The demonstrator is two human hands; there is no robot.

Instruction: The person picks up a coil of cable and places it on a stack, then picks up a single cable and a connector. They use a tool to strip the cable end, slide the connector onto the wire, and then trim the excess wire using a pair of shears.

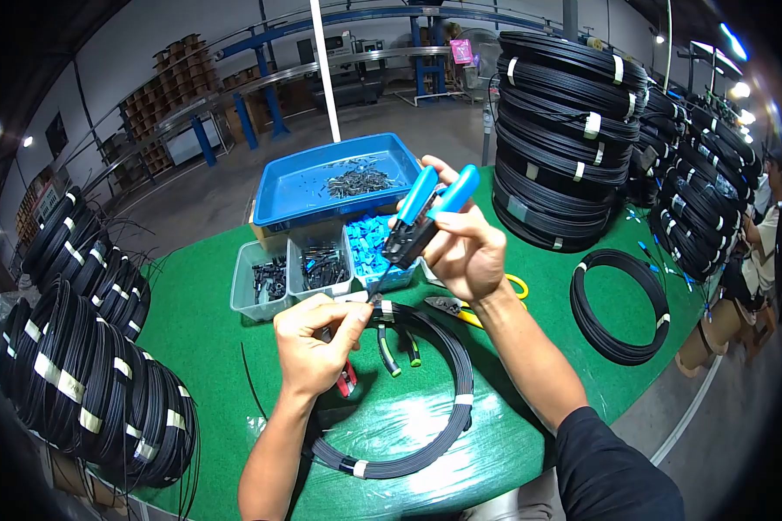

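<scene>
My right hand point(471, 247) is raised above the bins, wrapped round a blue-handled wire stripper point(415, 221) with its dark head pointing down. My left hand point(317, 341) pinches the end of a thin black cable point(381, 286) between thumb and fingers, just below the stripper's head. Whether the cable sits inside the jaws cannot be made out. A taped coil of black cable point(460, 365) lies beneath both hands. Inside it are a red-handled tool point(347, 382) and a tool with green-and-black handles point(391, 352). Yellow-handled pliers point(469, 318) lie by my right wrist.
Three clear bins hold black parts point(269, 278), more black parts point(321, 267) and blue connectors point(370, 239). Behind stands a blue tray point(274, 195) of small dark pieces. Cable coils are stacked left point(104, 391) and right point(569, 139); one coil point(578, 304) lies flat. People stand at far right.
</scene>
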